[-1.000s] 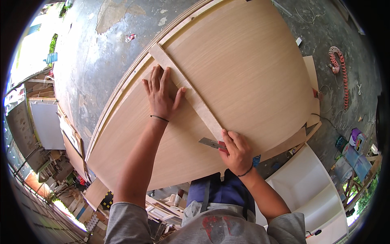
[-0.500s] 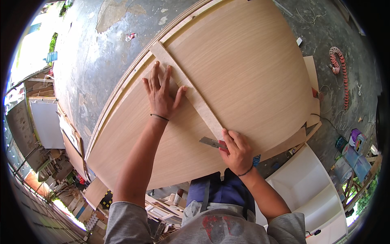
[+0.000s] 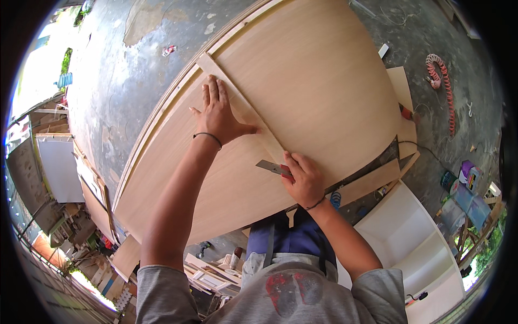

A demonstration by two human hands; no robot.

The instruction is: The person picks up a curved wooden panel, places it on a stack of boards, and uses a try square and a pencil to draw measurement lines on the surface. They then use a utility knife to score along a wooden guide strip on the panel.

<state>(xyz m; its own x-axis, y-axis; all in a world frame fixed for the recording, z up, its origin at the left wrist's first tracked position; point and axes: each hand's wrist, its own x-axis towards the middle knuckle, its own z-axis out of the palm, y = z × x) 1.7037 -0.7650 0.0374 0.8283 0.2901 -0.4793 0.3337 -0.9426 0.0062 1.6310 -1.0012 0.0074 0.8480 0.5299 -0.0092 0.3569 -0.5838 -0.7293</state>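
Observation:
A large light wood-grain panel (image 3: 318, 81) lies before me, with a pale raised edge strip (image 3: 245, 24) along its far left side. A flat wooden strip (image 3: 245, 110) crosses it from that edge toward me. My left hand (image 3: 218, 116) is spread on the strip and panel, its thumb stretched across the strip and its fingers near the far end. At the near end, my right hand (image 3: 305, 181) grips a utility knife (image 3: 270, 167) with a red handle. Its wide metal blade points left over the panel. The right fingertips touch the strip's end.
A red coiled air hose (image 3: 450, 102) lies on the grey floor (image 3: 421, 48) at right. A white open cabinet (image 3: 399, 221) stands at the lower right, near a blue coiled hose (image 3: 335, 200). Boards (image 3: 56, 170) lean at the left; wood scraps (image 3: 216, 275) lie below the panel.
The right hand, with the knife, has moved slightly up and left. The left hand's thumb has swung outward across the strip. The view has shifted, and more of the panel's near right edge shows.

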